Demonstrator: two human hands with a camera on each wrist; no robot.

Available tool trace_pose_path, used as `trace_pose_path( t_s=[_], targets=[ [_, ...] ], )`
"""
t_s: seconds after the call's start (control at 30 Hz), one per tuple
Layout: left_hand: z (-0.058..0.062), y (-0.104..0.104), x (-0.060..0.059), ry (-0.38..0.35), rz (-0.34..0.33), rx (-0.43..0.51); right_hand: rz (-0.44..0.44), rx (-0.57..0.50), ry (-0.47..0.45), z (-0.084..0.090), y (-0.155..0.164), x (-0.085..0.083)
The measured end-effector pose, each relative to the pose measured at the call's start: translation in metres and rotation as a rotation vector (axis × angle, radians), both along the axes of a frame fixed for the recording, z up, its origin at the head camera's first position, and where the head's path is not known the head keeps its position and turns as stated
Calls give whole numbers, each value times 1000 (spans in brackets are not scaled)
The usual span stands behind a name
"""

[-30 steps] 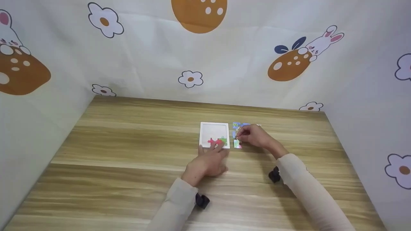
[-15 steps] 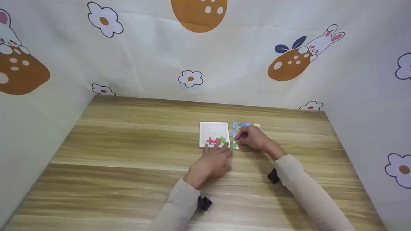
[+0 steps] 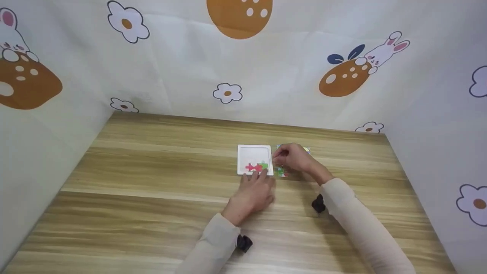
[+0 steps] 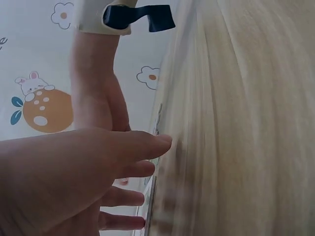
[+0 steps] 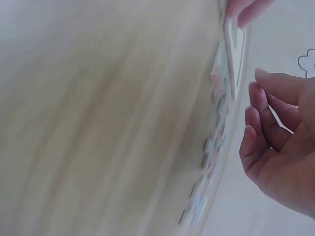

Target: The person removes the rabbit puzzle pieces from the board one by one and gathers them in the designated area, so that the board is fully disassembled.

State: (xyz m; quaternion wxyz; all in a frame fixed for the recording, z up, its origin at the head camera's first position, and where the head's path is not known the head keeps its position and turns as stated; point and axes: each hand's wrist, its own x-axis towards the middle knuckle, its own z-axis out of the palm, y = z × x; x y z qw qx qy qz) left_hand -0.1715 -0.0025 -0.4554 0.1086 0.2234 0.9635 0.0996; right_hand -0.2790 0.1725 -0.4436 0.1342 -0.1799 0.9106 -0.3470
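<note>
A white square puzzle frame (image 3: 254,155) lies flat on the wooden table (image 3: 152,171), with red and green pieces (image 3: 257,167) set along its near side. My left hand (image 3: 252,191) lies flat, its straight fingertips (image 3: 260,175) touching the frame's near edge; the left wrist view shows the same fingers (image 4: 147,142) against the frame edge (image 4: 151,196). My right hand (image 3: 293,156) hovers at the frame's right edge over loose coloured pieces (image 3: 280,172), fingers curled. In the right wrist view its fingertips (image 5: 253,113) are bent beside the frame (image 5: 236,49); whether they pinch a piece is hidden.
Patterned cloth walls (image 3: 266,76) with rabbits and flowers close in the table at the back and both sides. More loose pieces (image 3: 306,150) peek out behind my right hand. Black wrist straps (image 3: 318,204) sit on both sleeves.
My right hand has moved left and slightly away from me, from over the loose pieces to the frame's right edge. My left hand has slid a little right along the frame's near edge.
</note>
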Motion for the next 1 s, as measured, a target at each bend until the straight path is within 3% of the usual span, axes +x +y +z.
trace_pose_path(
  t_s=[0.4, 0.7, 1.0],
  targets=[
    [-1, 2, -1, -96, -9, -100, 49, -1, -13, -8, -35, -9],
    [-2, 0, -1, -124, -23, -85, 142, 46, -47, -10, -48, -9],
    [1, -2, -2, -134, -9, -62, 149, 18, -88, -8, -53, -9]
  ],
)
